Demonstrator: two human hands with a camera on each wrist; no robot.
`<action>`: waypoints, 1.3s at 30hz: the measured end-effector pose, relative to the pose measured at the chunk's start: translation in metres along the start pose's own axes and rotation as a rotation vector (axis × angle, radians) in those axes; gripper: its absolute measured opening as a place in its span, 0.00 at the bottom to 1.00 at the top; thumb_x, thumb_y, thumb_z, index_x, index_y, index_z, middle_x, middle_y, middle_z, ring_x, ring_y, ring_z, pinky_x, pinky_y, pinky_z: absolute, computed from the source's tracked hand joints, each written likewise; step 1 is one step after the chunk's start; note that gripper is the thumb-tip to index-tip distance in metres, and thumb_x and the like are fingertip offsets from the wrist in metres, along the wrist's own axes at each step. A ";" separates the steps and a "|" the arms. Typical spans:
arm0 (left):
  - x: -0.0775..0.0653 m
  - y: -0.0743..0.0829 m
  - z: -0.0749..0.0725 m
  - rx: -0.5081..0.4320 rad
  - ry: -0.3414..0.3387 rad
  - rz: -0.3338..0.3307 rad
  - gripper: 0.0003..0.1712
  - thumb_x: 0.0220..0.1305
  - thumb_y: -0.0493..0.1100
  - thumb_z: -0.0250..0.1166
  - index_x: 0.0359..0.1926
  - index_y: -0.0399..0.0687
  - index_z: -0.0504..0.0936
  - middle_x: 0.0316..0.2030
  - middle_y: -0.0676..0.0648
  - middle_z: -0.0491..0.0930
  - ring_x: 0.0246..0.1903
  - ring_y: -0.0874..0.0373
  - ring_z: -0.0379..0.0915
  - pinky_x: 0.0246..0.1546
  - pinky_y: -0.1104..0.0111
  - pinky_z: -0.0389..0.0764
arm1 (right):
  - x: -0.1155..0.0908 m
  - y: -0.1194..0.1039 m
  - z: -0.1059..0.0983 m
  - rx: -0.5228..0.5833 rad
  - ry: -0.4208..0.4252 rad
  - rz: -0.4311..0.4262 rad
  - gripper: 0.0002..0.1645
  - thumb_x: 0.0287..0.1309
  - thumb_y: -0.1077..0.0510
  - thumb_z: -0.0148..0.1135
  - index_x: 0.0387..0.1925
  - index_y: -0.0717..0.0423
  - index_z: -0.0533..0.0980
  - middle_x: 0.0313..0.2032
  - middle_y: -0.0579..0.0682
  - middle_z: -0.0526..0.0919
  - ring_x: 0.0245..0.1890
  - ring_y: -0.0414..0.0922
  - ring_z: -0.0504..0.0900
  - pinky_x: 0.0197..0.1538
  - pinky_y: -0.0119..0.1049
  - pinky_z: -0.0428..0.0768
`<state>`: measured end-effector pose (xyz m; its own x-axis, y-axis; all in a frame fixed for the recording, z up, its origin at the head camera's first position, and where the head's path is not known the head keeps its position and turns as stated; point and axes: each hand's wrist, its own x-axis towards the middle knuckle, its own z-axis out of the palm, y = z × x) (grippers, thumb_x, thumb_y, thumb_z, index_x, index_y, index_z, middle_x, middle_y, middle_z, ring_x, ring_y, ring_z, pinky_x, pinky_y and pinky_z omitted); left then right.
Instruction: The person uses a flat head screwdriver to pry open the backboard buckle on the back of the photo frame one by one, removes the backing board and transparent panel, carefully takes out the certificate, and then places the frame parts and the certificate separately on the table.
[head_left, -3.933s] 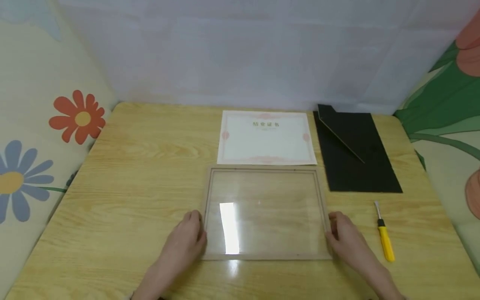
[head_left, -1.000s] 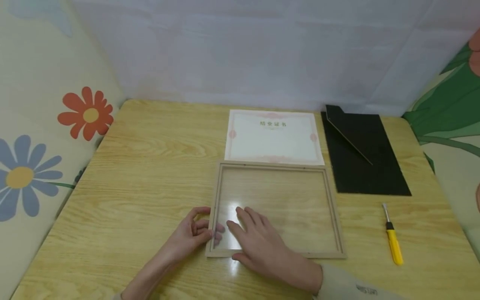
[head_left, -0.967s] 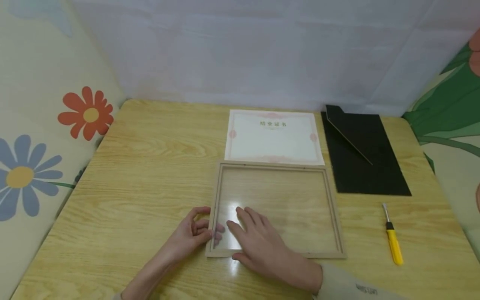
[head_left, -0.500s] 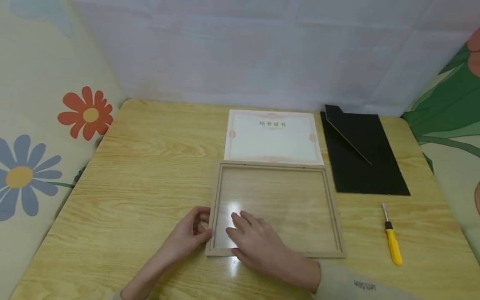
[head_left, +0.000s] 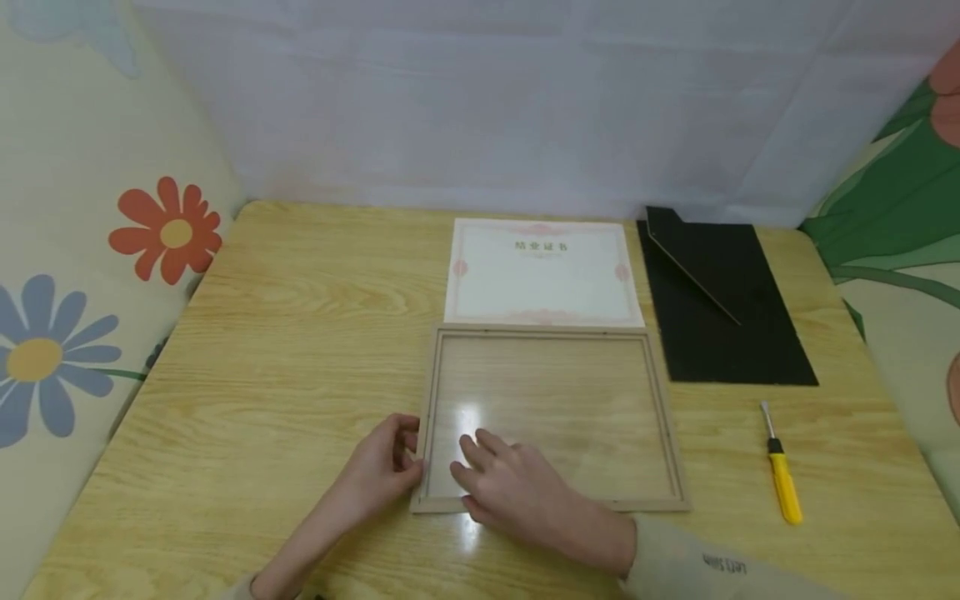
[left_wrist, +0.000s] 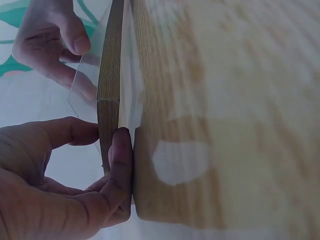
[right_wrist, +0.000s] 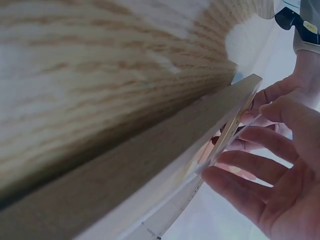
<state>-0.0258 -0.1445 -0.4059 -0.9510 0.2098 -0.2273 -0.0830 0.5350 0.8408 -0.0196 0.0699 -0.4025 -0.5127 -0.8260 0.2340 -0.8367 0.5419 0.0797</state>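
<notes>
In the head view a thin light-wood picture frame (head_left: 551, 332) lies face down on the table, with a clear sheet (head_left: 555, 392) across it. My left hand (head_left: 382, 462) grips the frame's left side near the front corner. In the left wrist view its thumb is on one face and its fingers are curled against the other. My right hand (head_left: 517, 496) is over the front left part. Both wrist views show it pinching the edge of the clear sheet (left_wrist: 76, 99) between thumb and fingers. There the sheet's corner stands tilted out from the frame.
A white certificate (head_left: 543, 287) with a pink border lies behind the frame. To the right is a black backing board (head_left: 742, 342) with its stand flap (head_left: 693, 279) raised. A yellow-handled screwdriver (head_left: 784, 492) lies in front of the board.
My right hand has left the frame's right side for its front left part, and its fingers have drawn in. My left fingertips no longer show through the sheet.
</notes>
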 end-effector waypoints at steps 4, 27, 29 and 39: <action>0.001 0.000 0.001 0.013 0.010 0.001 0.26 0.49 0.22 0.65 0.52 0.25 0.71 0.35 0.44 0.74 0.28 0.58 0.72 0.27 0.72 0.78 | 0.000 0.003 0.001 -0.036 0.022 -0.026 0.16 0.54 0.43 0.65 0.39 0.46 0.83 0.44 0.48 0.82 0.44 0.45 0.80 0.22 0.25 0.78; -0.002 0.001 0.006 0.163 0.059 0.138 0.23 0.47 0.20 0.66 0.47 0.26 0.73 0.38 0.41 0.68 0.27 0.59 0.68 0.26 0.72 0.76 | -0.001 0.003 0.004 -0.114 0.153 -0.065 0.16 0.51 0.43 0.66 0.38 0.46 0.83 0.43 0.48 0.83 0.44 0.44 0.81 0.21 0.26 0.78; -0.001 0.001 0.005 0.180 0.059 0.148 0.23 0.48 0.21 0.67 0.47 0.27 0.72 0.38 0.42 0.69 0.28 0.59 0.67 0.27 0.72 0.75 | -0.001 0.003 0.004 -0.120 0.157 -0.065 0.16 0.50 0.43 0.66 0.37 0.46 0.83 0.42 0.48 0.83 0.44 0.44 0.81 0.21 0.26 0.78; 0.007 -0.001 -0.007 0.199 -0.031 0.215 0.28 0.53 0.22 0.64 0.56 0.26 0.68 0.37 0.44 0.69 0.31 0.58 0.67 0.29 0.71 0.75 | -0.005 -0.007 0.005 -0.132 0.145 -0.066 0.16 0.53 0.44 0.64 0.39 0.47 0.83 0.43 0.50 0.82 0.43 0.45 0.81 0.20 0.27 0.78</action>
<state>-0.0344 -0.1492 -0.4052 -0.9307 0.3587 -0.0719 0.1821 0.6248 0.7593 -0.0124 0.0691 -0.4090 -0.4163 -0.8348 0.3604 -0.8302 0.5106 0.2237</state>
